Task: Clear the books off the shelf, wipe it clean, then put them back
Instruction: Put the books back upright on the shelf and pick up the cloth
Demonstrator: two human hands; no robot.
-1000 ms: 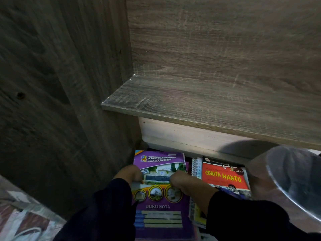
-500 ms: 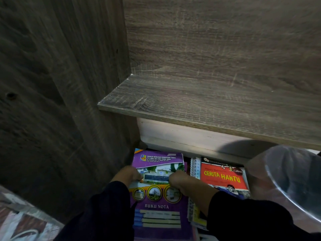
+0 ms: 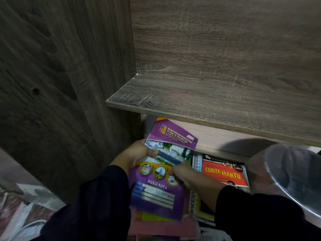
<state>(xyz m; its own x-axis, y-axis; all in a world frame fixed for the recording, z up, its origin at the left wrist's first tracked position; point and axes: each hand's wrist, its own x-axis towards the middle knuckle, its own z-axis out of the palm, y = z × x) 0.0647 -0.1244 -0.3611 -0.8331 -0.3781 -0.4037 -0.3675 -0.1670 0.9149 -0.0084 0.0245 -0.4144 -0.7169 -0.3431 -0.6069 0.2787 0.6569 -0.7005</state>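
A bare grey wooden shelf (image 3: 217,101) juts out above a heap of books on the floor. Both hands grip a purple notebook (image 3: 159,192) titled "BUKU NOTA", raised off the heap with its top tilted toward the shelf's front edge. My left hand (image 3: 137,153) holds its left edge, and my right hand (image 3: 184,174) pinches its right side. Beside it on the right lies a red "CERITA HANTU" book (image 3: 224,174) on a spiral-bound book. Pink and yellow books (image 3: 156,221) lie under the notebook.
The cabinet's dark wooden side panel (image 3: 60,84) stands at the left. A clear plastic container (image 3: 295,176) sits at the right, close to my right sleeve. Patterned fabric (image 3: 22,214) covers the floor at the lower left.
The purple notebook has come up off the heap and tilted, its top now nearing the shelf's underside. Both hands rose with it, and books beneath it became visible.
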